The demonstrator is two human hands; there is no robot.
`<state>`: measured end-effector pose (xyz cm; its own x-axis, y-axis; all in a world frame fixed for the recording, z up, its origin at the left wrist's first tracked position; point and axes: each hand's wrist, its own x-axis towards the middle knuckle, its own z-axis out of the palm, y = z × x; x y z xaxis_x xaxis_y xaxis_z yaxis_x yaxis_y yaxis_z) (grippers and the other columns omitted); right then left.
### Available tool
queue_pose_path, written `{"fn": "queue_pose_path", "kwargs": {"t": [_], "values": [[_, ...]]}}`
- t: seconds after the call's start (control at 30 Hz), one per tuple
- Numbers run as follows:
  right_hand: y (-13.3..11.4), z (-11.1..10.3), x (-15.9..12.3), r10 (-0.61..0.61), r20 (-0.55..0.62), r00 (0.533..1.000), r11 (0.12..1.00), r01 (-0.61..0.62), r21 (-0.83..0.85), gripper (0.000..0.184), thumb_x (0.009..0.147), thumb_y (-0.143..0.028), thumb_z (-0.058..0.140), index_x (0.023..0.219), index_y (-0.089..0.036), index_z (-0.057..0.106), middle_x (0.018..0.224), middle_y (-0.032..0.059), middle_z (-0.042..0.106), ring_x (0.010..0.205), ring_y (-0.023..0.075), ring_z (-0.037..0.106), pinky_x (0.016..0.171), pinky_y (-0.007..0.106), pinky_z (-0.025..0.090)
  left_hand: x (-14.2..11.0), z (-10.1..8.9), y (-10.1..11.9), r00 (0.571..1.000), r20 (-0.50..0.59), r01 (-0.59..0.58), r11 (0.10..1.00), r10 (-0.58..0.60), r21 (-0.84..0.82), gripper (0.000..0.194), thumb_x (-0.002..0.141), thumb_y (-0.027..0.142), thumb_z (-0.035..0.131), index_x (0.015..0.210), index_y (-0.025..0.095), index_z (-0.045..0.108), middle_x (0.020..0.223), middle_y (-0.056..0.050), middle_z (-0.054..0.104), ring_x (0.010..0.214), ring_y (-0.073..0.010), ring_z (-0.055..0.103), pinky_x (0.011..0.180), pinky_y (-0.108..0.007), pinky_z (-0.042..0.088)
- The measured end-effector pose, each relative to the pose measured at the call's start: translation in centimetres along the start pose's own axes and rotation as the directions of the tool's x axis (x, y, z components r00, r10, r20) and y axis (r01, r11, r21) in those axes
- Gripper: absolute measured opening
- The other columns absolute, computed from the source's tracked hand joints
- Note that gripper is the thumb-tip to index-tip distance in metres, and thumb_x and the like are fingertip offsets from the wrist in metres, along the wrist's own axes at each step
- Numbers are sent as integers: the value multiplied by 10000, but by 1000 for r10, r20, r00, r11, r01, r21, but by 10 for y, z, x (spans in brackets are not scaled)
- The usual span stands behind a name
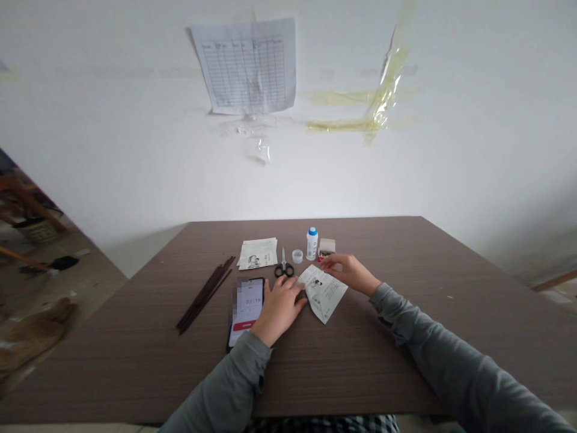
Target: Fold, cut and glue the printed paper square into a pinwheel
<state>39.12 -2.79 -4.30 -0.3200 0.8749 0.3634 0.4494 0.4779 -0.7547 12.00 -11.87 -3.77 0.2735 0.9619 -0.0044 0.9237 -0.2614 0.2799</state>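
Note:
A printed sheet of paper [325, 296] with a small drawing lies at an angle on the table, one lower corner creased. My left hand [280, 305] rests flat with its fingers apart, its fingertips at the sheet's left edge. Over the sheet's upper edge, my right hand [349, 272] has thumb and fingers pinched together; what is between them is too small to make out. Just behind it stands a small open box [327, 245] with red on its front. Beside that box is a white bottle with a blue cap [312, 243].
Black-handled scissors [284, 269] and a small clear round cup [297, 257] lie behind my left hand. A stack of printed papers [258, 253], a phone [247, 310] showing a timer, and several dark thin sticks [205, 294] are to the left. A wall bounds the table's back.

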Motion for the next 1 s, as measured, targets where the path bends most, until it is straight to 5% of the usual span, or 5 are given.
{"fn": "queue_pose_path", "kwargs": {"t": [0.3, 0.47, 0.67, 1.0], "values": [[-10, -12, -46, -81, 305, 949, 966, 150, -210, 147, 905, -214, 1008, 911, -353, 961, 993, 20, 986, 971, 299, 922, 1143, 489, 716, 0, 1, 2, 1000, 4, -7, 1000, 7, 27, 446, 1276, 351, 773, 1709, 337, 881, 1928, -140, 743, 1860, -500, 584, 1553, -919, 403], [-17, -8, -57, -137, 340, 930, 912, 252, -324, 200, 892, -258, 1128, 990, -317, 964, 1066, 55, 979, 1089, 332, 922, 1113, 477, 696, -1, -4, 8, 1000, 20, 7, 1000, -8, 18, 432, 1295, 393, 782, 1710, 326, 885, 1947, -143, 726, 1886, -507, 570, 1556, -936, 391], [-27, -4, -59, -60, 416, 907, 807, 289, -514, 205, 1001, -329, 1063, 1168, -274, 958, 1185, 69, 966, 1202, 340, 880, 1129, 494, 648, -1, -7, 11, 1000, 10, 12, 1000, -12, 1, 468, 1238, 485, 885, 1681, 336, 901, 1922, -142, 750, 1871, -539, 583, 1545, -951, 395], [-23, 0, -61, -120, 390, 913, 799, 322, -509, 203, 993, -191, 893, 1160, -295, 944, 1164, 59, 970, 1171, 328, 872, 1122, 480, 644, -4, -13, 16, 1000, 24, 5, 999, -4, -39, 617, 1145, 536, 979, 1708, 303, 884, 1921, -191, 742, 1888, -575, 555, 1560, -943, 354]]}}
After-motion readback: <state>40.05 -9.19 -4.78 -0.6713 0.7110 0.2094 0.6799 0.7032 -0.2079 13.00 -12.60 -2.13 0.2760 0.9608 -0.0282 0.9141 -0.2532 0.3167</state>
